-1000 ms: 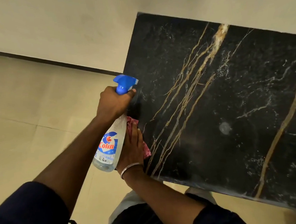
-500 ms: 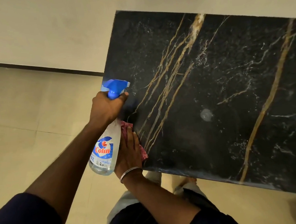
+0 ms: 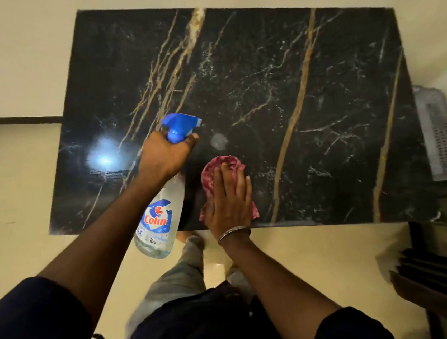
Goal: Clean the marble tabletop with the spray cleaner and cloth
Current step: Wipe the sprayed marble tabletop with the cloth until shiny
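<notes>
The black marble tabletop (image 3: 304,83) with gold and white veins fills the middle of the head view. My left hand (image 3: 167,156) grips the neck of a clear spray bottle (image 3: 157,220) with a blue trigger head, held over the table's near edge, nozzle pointing right. My right hand (image 3: 229,199) lies flat, fingers together, pressing a pink cloth (image 3: 223,165) onto the marble near the front edge. A small pale smudge (image 3: 219,141) sits on the marble just beyond the cloth. A bright light reflection (image 3: 105,159) shows on the left part of the top.
A pale perforated plastic basket (image 3: 441,135) stands off the table's right edge. A dark slatted piece of furniture (image 3: 442,270) is at the lower right. Cream floor tiles (image 3: 7,192) lie to the left, a cream wall with a dark skirting (image 3: 10,118) behind. My legs stand at the front edge.
The view has shifted right, so the whole tabletop shows. My right hand with the cloth has slid from the table's left corner toward its middle front. The bottle has moved along with my left hand.
</notes>
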The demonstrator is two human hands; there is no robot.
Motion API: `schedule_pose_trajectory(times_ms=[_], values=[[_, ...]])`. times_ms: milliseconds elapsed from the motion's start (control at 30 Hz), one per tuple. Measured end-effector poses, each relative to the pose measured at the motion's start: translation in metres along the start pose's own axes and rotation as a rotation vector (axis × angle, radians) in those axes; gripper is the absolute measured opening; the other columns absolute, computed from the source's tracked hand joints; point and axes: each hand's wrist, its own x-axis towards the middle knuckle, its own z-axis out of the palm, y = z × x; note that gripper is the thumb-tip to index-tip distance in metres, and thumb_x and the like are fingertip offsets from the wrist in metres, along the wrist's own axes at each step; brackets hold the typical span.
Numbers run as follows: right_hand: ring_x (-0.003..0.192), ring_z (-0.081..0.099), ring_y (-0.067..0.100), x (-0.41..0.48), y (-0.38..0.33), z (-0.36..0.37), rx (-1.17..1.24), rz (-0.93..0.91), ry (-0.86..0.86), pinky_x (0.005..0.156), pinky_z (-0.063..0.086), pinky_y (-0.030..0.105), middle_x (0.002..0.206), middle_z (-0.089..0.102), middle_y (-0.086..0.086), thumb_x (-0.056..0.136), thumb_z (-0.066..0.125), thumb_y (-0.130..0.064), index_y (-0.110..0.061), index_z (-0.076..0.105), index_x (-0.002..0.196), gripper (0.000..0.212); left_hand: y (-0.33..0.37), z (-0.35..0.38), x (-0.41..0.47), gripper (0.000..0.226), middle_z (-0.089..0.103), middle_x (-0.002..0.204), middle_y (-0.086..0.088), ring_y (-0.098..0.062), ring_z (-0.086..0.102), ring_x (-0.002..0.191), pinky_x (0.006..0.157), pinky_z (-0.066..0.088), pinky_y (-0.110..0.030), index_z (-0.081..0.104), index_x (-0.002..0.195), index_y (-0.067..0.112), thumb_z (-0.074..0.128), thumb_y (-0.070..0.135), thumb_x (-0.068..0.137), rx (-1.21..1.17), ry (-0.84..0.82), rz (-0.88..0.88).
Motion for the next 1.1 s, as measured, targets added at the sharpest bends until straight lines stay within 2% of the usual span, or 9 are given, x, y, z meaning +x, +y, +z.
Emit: schedule_pose_trajectory(times_ms=[100, 200, 367, 500, 633, 700, 867, 967, 1100], values=[[0.147, 0.015, 0.038, -0.001, 0.057, -0.016, -0.02, 0.093, 0.088, 0.117, 0.017, 0.054, 0.158, 0.028, 0.01, 0.093, 0.034, -0.038, -0.014, 0.032, 0.15, 0.062, 0.02, 0.031, -0.02, 0.035, 0.071, 0.089, -0.01, -0.021, 0.066, 0.081, 0.069, 0.05, -0.029, 0.069, 0.095, 0.008, 0.067, 0.042, 0.084, 0.003, -0.048, 0.051], [0.147, 0.016, 0.035, -0.003, 0.121, -0.031, -0.041, 0.193, 0.176, 0.118, 0.016, 0.053, 0.158, 0.029, 0.009, 0.095, 0.038, -0.035, -0.015, 0.033, 0.15, 0.059, 0.038, 0.06, -0.035, 0.031, 0.069, 0.091, -0.008, -0.013, 0.062, 0.074, 0.062, 0.046, -0.02, 0.065, 0.101, 0.01, 0.063, 0.039, 0.089, 0.022, -0.138, 0.093], [0.144, 0.024, 0.037, -0.003, 0.228, -0.058, -0.066, 0.351, 0.261, 0.117, 0.019, 0.054, 0.155, 0.034, 0.01, 0.091, 0.044, -0.031, -0.014, 0.034, 0.149, 0.062, 0.06, 0.095, -0.051, 0.018, 0.068, 0.092, -0.01, -0.016, 0.064, 0.077, 0.067, 0.049, -0.022, 0.059, 0.091, 0.017, 0.063, 0.034, 0.089, -0.017, -0.211, 0.152], [0.142, 0.026, 0.04, -0.003, 0.299, -0.08, -0.043, 0.473, 0.297, 0.116, 0.02, 0.055, 0.154, 0.035, 0.012, 0.089, 0.041, -0.031, -0.012, 0.034, 0.148, 0.063, 0.071, 0.11, -0.055, 0.028, 0.07, 0.095, -0.014, -0.024, 0.067, 0.086, 0.078, 0.054, -0.032, 0.064, 0.1, 0.009, 0.063, 0.035, 0.089, -0.022, -0.233, 0.184], [0.142, 0.025, 0.041, -0.006, 0.348, -0.101, -0.039, 0.607, 0.345, 0.115, 0.022, 0.056, 0.154, 0.034, 0.016, 0.093, 0.038, -0.034, -0.011, 0.033, 0.148, 0.061, 0.077, 0.115, -0.053, 0.032, 0.071, 0.093, -0.01, -0.02, 0.068, 0.084, 0.067, 0.051, -0.023, 0.066, 0.102, 0.009, 0.064, 0.037, 0.088, -0.014, -0.217, 0.19], [0.143, 0.023, 0.041, -0.005, 0.354, -0.104, -0.051, 0.626, 0.344, 0.115, 0.022, 0.055, 0.154, 0.033, 0.015, 0.092, 0.036, -0.034, -0.011, 0.032, 0.149, 0.062, 0.078, 0.113, -0.05, 0.033, 0.071, 0.093, -0.009, -0.018, 0.068, 0.083, 0.064, 0.049, -0.02, 0.066, 0.103, 0.009, 0.064, 0.038, 0.087, -0.012, -0.203, 0.185], [0.143, 0.021, 0.042, -0.006, 0.326, -0.098, -0.058, 0.657, 0.334, 0.115, 0.022, 0.055, 0.156, 0.03, 0.014, 0.095, 0.038, -0.034, -0.01, 0.032, 0.149, 0.059, 0.078, 0.101, -0.045, 0.032, 0.071, 0.095, -0.008, -0.017, 0.067, 0.085, 0.07, 0.051, -0.022, 0.065, 0.104, 0.01, 0.064, 0.038, 0.088, -0.047, -0.209, 0.157], [0.142, 0.023, 0.042, -0.001, 0.278, -0.083, -0.068, 0.58, 0.307, 0.114, 0.025, 0.055, 0.154, 0.033, 0.015, 0.093, 0.043, -0.029, -0.011, 0.033, 0.147, 0.058, 0.075, 0.091, -0.039, 0.031, 0.07, 0.095, -0.007, -0.014, 0.066, 0.081, 0.069, 0.052, -0.023, 0.064, 0.104, 0.011, 0.064, 0.038, 0.088, -0.051, -0.208, 0.15], [0.142, 0.024, 0.039, 0.01, 0.183, -0.055, -0.058, 0.44, 0.262, 0.113, 0.027, 0.054, 0.152, 0.036, 0.015, 0.093, 0.046, -0.031, -0.013, 0.034, 0.145, 0.057, 0.069, 0.074, -0.028, 0.031, 0.069, 0.095, -0.008, -0.018, 0.066, 0.085, 0.08, 0.056, -0.034, 0.061, 0.101, 0.014, 0.064, 0.041, 0.087, -0.037, -0.205, 0.139]])
